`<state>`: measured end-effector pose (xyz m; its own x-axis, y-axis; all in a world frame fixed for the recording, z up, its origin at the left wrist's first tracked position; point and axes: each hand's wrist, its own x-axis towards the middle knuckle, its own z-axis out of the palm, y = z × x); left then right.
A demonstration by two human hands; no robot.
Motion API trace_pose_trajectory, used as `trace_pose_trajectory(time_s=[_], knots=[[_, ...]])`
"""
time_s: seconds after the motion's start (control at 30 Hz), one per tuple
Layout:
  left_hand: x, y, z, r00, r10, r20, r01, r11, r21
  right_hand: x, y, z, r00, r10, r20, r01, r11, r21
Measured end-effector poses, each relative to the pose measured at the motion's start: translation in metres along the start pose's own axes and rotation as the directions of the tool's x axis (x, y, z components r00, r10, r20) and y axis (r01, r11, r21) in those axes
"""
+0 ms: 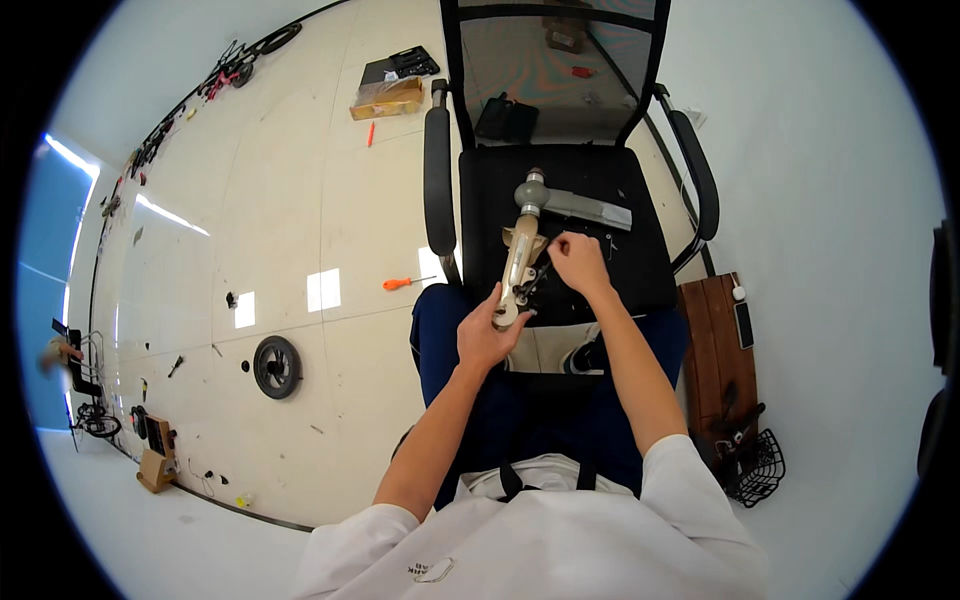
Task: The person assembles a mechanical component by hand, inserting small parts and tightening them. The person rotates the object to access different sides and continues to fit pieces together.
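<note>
A frame part [519, 258] rests on the black seat of an office chair [640, 262] in front of me. It has a rounded grey joint, a grey arm reaching right, and a beige leg slanting down toward me. My left hand [485, 338] is closed round the near end of that leg, where a light ring-shaped end shows. Over the seat, beside the leg, my right hand [580, 264] is pinched closed. Small dark parts [532, 287] lie between it and the leg. Whatever its fingers hold is too small to tell.
Left on the tiled floor are an orange screwdriver [398, 284] and a black wheel [277, 367]. Farther off sit a cardboard box [388, 100] and a black tool case [414, 62]. A wooden bench [712, 340] and black wire basket [759, 470] stand at my right.
</note>
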<state>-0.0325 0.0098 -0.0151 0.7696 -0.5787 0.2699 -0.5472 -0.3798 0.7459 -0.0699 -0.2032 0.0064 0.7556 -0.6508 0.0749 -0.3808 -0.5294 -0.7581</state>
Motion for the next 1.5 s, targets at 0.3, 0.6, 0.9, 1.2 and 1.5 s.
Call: trace_pose_trajectory(time_s=[0.3,0.6,0.9,1.2,1.5], knots=[[0.004,0.026,0.013,0.996,-0.083,0.044,0.086,0.993,-0.080,-0.121,0.008,-0.052,1.000,-0.002,0.005,0.001,0.996,0.092],[-0.013,0.008,0.045,0.987,-0.139,-0.081,0.123,0.977,-0.176,-0.159,-0.031,-0.032,0.977,-0.191,0.097,0.194,0.981,-0.021],[-0.007,0.012,0.039,0.976,-0.217,0.028,0.219,0.961,-0.169,-0.151,-0.055,-0.046,0.839,-0.153,0.522,0.153,0.987,0.043],[-0.015,-0.003,0.049,0.973,-0.210,0.099,0.227,0.949,-0.219,-0.101,-0.039,-0.061,0.650,-0.423,0.632,0.537,0.843,0.012],[-0.017,-0.019,0.066,0.998,0.021,-0.056,-0.042,0.909,-0.416,-0.075,-0.060,0.006,0.610,-0.697,0.376,0.738,0.673,0.049]])
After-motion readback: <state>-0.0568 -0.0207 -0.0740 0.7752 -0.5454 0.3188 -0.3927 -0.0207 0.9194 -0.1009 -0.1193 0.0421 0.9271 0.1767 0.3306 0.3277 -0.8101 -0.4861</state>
